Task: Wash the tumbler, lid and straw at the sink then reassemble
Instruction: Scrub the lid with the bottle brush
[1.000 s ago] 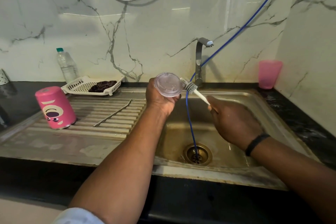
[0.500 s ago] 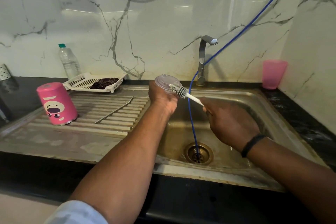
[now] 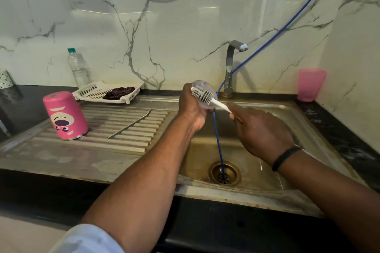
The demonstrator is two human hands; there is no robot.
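My left hand (image 3: 192, 109) grips the clear round lid (image 3: 205, 103) over the sink basin's left edge. My right hand (image 3: 261, 131) holds a white bristle brush (image 3: 207, 97) by its handle, and the bristles lie across the lid's face. The pink tumbler (image 3: 65, 116) stands upside down on the steel draining board (image 3: 82, 150) at the left. A metal straw (image 3: 130, 123) lies on the board's ridges, between the tumbler and my left arm.
A steel tap (image 3: 230, 68) stands behind the sink basin (image 3: 298, 129), with no water visibly running. A blue hose (image 3: 218, 139) runs from the upper right down into the drain (image 3: 224, 173). A white basket (image 3: 98, 92), a water bottle (image 3: 79, 68) and a pink cup (image 3: 310, 87) stand along the back.
The brush head has moved left, from beside the lid's right edge onto and across its face. My left hand has tilted the lid. Tumbler and straw have not moved.
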